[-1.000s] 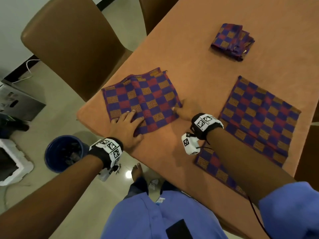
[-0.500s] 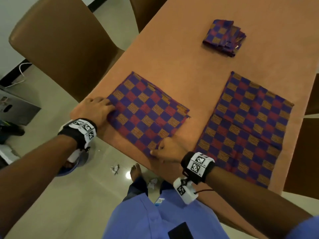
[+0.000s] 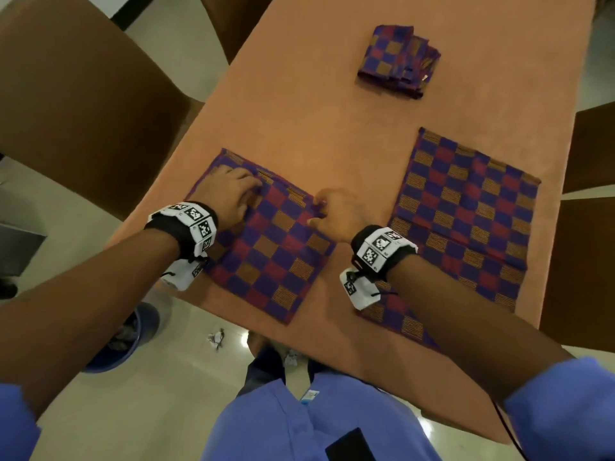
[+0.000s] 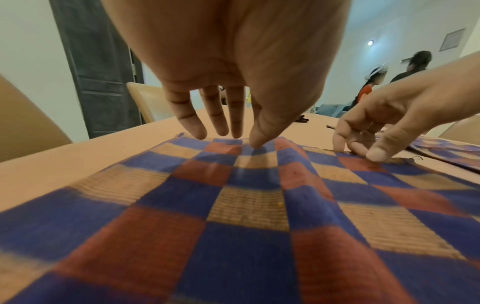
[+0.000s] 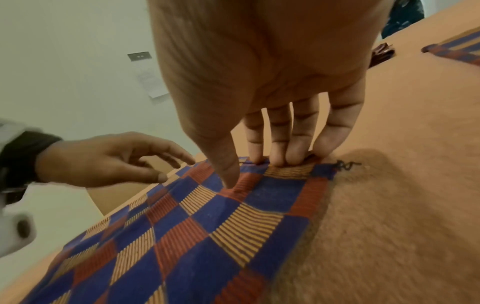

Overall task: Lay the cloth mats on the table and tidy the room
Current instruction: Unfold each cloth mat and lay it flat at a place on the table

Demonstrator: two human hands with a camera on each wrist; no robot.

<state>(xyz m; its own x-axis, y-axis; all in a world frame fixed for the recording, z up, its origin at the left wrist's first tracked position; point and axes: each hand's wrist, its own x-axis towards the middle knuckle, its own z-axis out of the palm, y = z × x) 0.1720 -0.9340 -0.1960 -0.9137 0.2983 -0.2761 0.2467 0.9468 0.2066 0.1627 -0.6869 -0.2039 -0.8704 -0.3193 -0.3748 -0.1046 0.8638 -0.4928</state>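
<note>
A folded checked mat (image 3: 273, 247) in blue, red and orange lies near the front left corner of the orange-covered table (image 3: 316, 128). My left hand (image 3: 246, 194) rests over its far left edge, fingers loose; the thumb (image 4: 257, 142) presses the cloth, which puckers there. My right hand (image 3: 319, 211) pinches the mat's far right corner, thumb (image 5: 228, 176) on top and fingertips (image 5: 280, 158) at the edge. A second mat (image 3: 466, 221) lies spread flat to the right. A folded stack of mats (image 3: 399, 61) sits further back.
Brown chairs stand at the left (image 3: 83, 111) and right (image 3: 592, 261) of the table. On the floor by my feet are a blue bin (image 3: 133, 334) and crumpled paper (image 3: 216, 337). People (image 4: 374, 82) stand in the background of the left wrist view.
Both hands have moved from the mat's near and left corners up to its far edge. The mat now lies squarer to the table edge.
</note>
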